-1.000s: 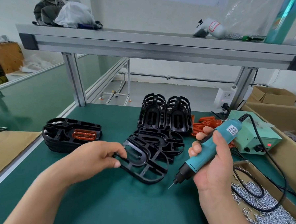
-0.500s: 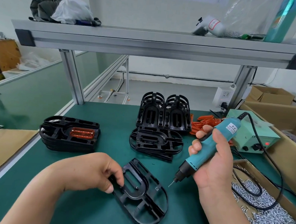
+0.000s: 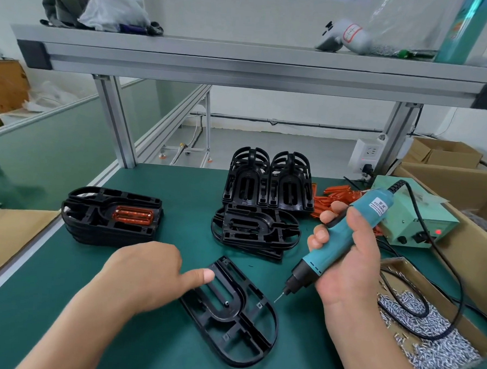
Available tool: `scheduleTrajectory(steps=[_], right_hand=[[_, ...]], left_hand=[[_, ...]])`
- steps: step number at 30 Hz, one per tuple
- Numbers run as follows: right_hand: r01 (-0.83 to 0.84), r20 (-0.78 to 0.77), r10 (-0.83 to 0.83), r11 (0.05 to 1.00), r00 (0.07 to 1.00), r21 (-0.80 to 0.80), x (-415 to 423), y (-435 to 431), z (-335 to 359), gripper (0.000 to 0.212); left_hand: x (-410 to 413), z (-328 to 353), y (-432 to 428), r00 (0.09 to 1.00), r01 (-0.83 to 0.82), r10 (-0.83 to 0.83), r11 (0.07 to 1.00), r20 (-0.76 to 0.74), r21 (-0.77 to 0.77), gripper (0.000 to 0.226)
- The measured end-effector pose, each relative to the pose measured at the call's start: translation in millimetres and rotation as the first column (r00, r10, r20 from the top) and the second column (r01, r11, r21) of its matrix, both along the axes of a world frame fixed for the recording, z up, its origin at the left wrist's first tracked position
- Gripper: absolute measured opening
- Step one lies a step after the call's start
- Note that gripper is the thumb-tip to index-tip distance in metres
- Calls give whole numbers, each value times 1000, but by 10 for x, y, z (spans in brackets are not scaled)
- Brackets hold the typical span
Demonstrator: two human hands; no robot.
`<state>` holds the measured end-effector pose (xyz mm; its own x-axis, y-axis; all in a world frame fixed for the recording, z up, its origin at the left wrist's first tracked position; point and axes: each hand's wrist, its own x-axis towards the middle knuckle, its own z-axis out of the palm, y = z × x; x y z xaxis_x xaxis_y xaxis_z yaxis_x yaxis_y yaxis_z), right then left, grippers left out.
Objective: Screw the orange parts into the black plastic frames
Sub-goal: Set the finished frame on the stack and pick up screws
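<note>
A black plastic frame (image 3: 231,315) lies flat on the green mat in front of me. My left hand (image 3: 147,272) hovers over its left end, thumb stretched out above the frame's top corner; its fingers are hidden under the palm. My right hand (image 3: 347,274) grips a teal electric screwdriver (image 3: 347,232), bit pointing down just right of the frame. Loose orange parts (image 3: 332,197) are piled behind that hand. At the left, a stack of frames (image 3: 93,227) carries an orange part (image 3: 133,214) on top.
More empty frames lie stacked (image 3: 256,233) mid-table, and two rows stand upright (image 3: 267,182) behind them. A cardboard box of silver screws (image 3: 442,350) sits at the right with the screwdriver cable across it. The green power supply (image 3: 415,221) is behind. Aluminium posts (image 3: 116,121) hold the shelf.
My left hand drew one frame off the middle stack, laid it flat near me and let go, thumb now stretched out. My right hand kept the screwdriver almost still.
</note>
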<state>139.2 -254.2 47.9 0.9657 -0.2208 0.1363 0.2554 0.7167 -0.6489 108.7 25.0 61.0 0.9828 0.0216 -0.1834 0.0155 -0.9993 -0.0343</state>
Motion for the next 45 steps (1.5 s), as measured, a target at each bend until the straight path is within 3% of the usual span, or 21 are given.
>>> scheduleTrajectory(steps=[5, 14, 20, 25, 28, 32, 34, 42, 45], right_hand=[[4, 10, -4, 1000, 1000, 0, -16, -8, 12, 13], [17, 63, -18, 1000, 998, 10, -43, -75, 100, 14], [41, 70, -43, 999, 997, 28, -41, -133, 132, 16], [59, 57, -63, 996, 996, 63, -35, -167, 141, 15], [78, 59, -84, 993, 995, 87, -44, -195, 153, 15], [102, 73, -111, 987, 991, 121, -62, -292, 189, 17], [126, 76, -138, 981, 987, 144, -60, -371, 214, 17], [255, 41, -276, 928, 960, 271, -36, -757, 257, 16], [279, 32, -301, 914, 953, 293, -24, -860, 255, 16]], left_hand=[[8, -87, -208, 997, 39, -41, 999, 64, 37, 75], [7, -146, -403, 966, 211, -180, 965, 188, -157, 34], [-60, -227, -743, 876, 450, -392, 874, 279, -185, 37], [-49, -186, -674, 867, 447, -337, 852, 367, -273, 41], [11, -108, -393, 914, 375, -272, 849, 301, -371, 31], [43, -71, -138, 947, 321, -281, 867, 158, -382, 49], [46, -89, -140, 941, 338, -315, 876, 121, -344, 48], [3, -87, -300, 919, 393, -371, 858, 131, -330, 36], [-4, -44, -396, 921, 388, -348, 847, 173, -364, 21]])
